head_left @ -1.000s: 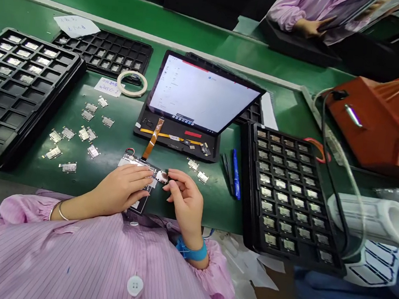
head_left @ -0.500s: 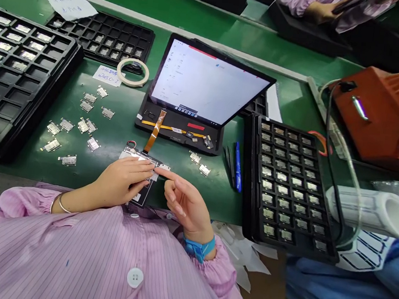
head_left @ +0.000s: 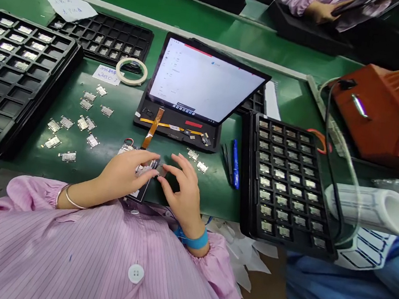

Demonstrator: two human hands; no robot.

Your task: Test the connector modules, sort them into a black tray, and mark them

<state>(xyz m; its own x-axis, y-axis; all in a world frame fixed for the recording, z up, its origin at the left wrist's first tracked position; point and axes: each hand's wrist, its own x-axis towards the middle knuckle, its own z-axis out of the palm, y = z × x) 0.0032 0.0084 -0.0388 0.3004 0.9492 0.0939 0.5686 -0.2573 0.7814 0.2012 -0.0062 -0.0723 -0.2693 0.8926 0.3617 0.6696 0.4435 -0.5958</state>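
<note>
A circuit board (head_left: 138, 194) lies at the table's front edge, joined by an orange ribbon cable (head_left: 152, 129) to a tablet-like screen (head_left: 210, 81) that is lit and propped up. My left hand (head_left: 124, 173) covers much of the board, its thumb and fingers curved over the right side and holding it. At that side, my right hand (head_left: 183, 191) pinches a small metal-plated module (head_left: 161, 170) between thumb and fingers. The left fingertips come close to the module; whether they touch it is hard to tell. Two similar modules (head_left: 202, 167) lie right of the hands.
Several loose modules (head_left: 82, 122) are scattered at left. Black compartment trays stand at left (head_left: 7, 94) and right (head_left: 285, 188), holding modules. Tweezers (head_left: 227, 164) and a blue pen (head_left: 236, 163) lie beside the right tray. A tape roll (head_left: 131, 71) sits behind. A co-worker's hand (head_left: 323, 11) shows across.
My left hand has gone from lying flat on the board to a curved grip. My right hand has gone from a pointing finger to pinching the small module.
</note>
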